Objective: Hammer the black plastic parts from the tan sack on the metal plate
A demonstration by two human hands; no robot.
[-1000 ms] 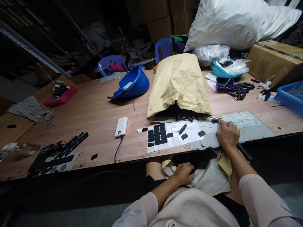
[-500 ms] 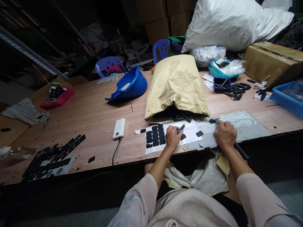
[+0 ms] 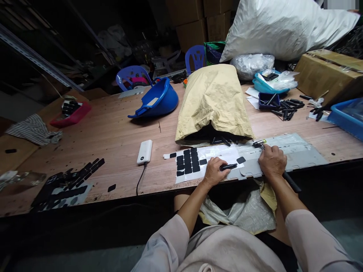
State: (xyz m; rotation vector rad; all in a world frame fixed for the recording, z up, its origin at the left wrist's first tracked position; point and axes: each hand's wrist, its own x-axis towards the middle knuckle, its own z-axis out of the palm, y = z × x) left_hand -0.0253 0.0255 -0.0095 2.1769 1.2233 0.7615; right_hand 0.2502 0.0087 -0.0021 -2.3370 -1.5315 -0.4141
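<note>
My left hand (image 3: 214, 172) is closed round a slim black stick-shaped part (image 3: 229, 166), held near the table's front edge over a white backing sheet (image 3: 215, 155). The sheet carries a block of black adhesive pads (image 3: 188, 161) and a loose pad (image 3: 241, 159). My right hand (image 3: 272, 161) is closed round a long black-handled tool (image 3: 289, 180) whose metal tip (image 3: 258, 143) rests on a grey sheet (image 3: 295, 151). A tan woven sack (image 3: 214, 98) lies behind, its mouth open toward me with black parts showing inside.
A white power bank (image 3: 145, 151) with a cable lies to the left. A blue basin (image 3: 157, 100) is tipped on the wooden table (image 3: 113, 128). More black pads (image 3: 70, 181) lie far left, a red tray (image 3: 71, 113) beyond. Blue trays and black parts (image 3: 283, 104) sit far right.
My left hand rose from my lap to the white sheet, took hold of the black stick part and drew it rightward toward the table edge. My right hand stayed put.
</note>
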